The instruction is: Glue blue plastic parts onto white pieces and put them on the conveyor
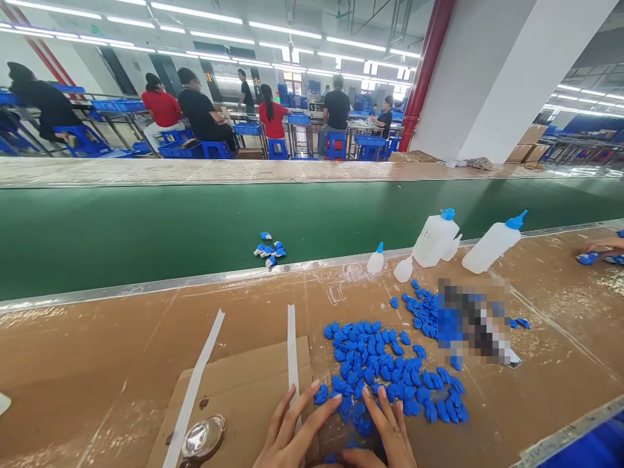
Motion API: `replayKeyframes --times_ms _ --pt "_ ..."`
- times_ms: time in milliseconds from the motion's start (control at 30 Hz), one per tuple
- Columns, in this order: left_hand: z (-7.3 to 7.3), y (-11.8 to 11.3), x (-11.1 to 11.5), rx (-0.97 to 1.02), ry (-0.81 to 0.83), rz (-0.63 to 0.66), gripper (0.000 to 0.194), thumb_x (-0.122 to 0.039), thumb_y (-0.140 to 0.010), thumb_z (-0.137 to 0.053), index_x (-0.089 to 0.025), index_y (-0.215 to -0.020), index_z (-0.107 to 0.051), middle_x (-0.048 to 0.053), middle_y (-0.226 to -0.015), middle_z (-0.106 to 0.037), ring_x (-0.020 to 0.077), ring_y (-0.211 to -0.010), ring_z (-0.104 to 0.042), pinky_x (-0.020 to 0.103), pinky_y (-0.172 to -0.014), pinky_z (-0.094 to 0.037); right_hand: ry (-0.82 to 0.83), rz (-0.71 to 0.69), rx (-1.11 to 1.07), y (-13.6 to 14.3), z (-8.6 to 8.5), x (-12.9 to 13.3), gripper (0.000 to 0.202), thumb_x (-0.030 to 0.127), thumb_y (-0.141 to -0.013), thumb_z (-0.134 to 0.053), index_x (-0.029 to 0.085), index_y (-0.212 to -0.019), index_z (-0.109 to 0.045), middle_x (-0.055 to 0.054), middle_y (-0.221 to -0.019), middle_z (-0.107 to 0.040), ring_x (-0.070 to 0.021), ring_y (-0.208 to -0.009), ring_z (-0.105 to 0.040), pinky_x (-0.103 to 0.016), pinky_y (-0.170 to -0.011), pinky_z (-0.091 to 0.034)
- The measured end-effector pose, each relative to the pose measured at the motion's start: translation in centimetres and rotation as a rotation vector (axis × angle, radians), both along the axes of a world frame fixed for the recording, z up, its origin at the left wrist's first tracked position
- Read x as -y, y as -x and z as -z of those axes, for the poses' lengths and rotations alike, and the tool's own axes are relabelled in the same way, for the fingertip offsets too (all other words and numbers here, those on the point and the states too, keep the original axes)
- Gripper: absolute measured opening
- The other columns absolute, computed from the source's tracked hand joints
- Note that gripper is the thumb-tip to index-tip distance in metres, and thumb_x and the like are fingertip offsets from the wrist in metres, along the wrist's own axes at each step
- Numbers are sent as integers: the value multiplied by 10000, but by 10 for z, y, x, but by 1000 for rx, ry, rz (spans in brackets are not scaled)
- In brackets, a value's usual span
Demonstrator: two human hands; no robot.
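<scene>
Many small blue plastic-looking pieces (375, 354) lie spread over the brown table in front of me. My left hand (297, 429) is at the near left edge of this spread, fingers apart, its fingertips by a few pieces and over a white strip (292, 338). My right hand (387, 426) rests at the near side of the same pieces, fingers stretched forward and touching or nearly touching them. Some blue pieces lie between the two hands. Neither hand holds anything that I can see. A second heap of blue pieces (423, 312) lies farther right, partly covered by a blurred patch.
A cardboard sheet (244, 390) carries a round glass-like object (205, 437) and a second white strip (197, 383). White squeeze bottles (435, 242) stand near the green conveyor belt (146, 234), which bears several blue-and-white pieces (270, 250). Another person's hand (604, 246) is at far right.
</scene>
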State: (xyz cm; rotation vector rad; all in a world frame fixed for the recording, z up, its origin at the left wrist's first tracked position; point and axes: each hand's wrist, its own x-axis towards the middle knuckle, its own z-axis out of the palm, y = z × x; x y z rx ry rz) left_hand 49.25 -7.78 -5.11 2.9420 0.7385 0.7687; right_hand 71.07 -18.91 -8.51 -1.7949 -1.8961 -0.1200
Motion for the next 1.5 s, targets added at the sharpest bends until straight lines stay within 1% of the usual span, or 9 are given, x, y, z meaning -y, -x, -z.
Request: replayKeyframes --times_ms 133,267,467,667,1000,1167,1300,1367,1500 --pt "-25 -9 -16 51 -23 101 217 -239 -871 -613 -339 -1044 -697 32 -1353 -612 286 -1307 -487 453 -1005 -515 -164 -15 -78 5 0 3 279 281 -899 -634 374 -1154 -695 -4 -1426 -532 -307 -1304 -502 -512 -980 -540" --pt "-42 -25 -22 85 -69 -4 123 -264 -876 -582 -279 -943 -684 57 -1288 -646 308 -1250 -502 479 -942 -524 -65 -95 33 0 2 4 356 268 -866 -672 332 -1216 -674 -48 -1452 -494 -330 -1271 -527 -471 -894 -598" --pt "-33 -36 -16 128 -85 -89 163 -263 -934 -520 -285 -897 -677 -5 -1187 -708 253 -1225 -518 428 -1063 -383 91 -13 -107 0 2 3 742 303 -840 -713 274 -1500 -375 -84 -1360 -589 -288 -1218 -590 -399 -891 -608" --pt "-32 -45 -3 311 -31 -219 269 -309 -960 -475 -251 -837 -706 31 -1159 -735 249 -1200 -550 402 -1122 -293 -128 128 -147 27 -24 -1 360 124 -930 -475 312 -1133 -706 -27 -1543 -396 -318 -1426 -327 -568 -1031 -481" --pt "-33 -41 12 265 91 -265 182 -264 -855 -585 -245 -688 -654 43 -1300 -657 307 -1296 -470 468 -1040 -381 -23 46 70 21 -38 -27 204 177 -907 -553 254 -1004 -715 -168 -1512 -415 -404 -1389 -362 -683 -926 -504" --pt "-41 -32 13 233 144 -233 211 -209 -851 -554 -236 -658 -635 71 -1324 -621 339 -1316 -439 516 -997 -450 -15 36 -28 24 -42 -20 159 217 -915 -569 254 -934 -723 -147 -1517 -416 -368 -1416 -333 -626 -967 -506" --pt "-51 -30 6 163 210 -126 167 -166 -809 -553 -263 -891 -662 79 -1276 -636 321 -1293 -463 520 -963 -503 -52 89 -125 28 -42 -20 194 209 -894 -550 236 -796 -715 -145 -1478 -462 -353 -1407 -371 -594 -991 -498" --pt "-54 -34 1 153 248 -58 222 -204 -773 -619 -284 -976 -661 54 -1284 -639 321 -1297 -469 549 -1028 -455 -103 74 -132 27 -38 -21 214 186 -865 -542 227 -737 -709 -147 -1464 -471 -365 -1388 -400 -589 -1002 -484" --pt "-63 -44 -11 223 263 85 166 -404 -743 -739 -284 -844 -686 12 -1188 -695 311 -1271 -509 541 -1143 -322 -236 12 -75 8 -27 -21 172 162 -835 -576 224 -842 -737 -160 -1363 -527 -351 -1311 -499 -497 -947 -537"
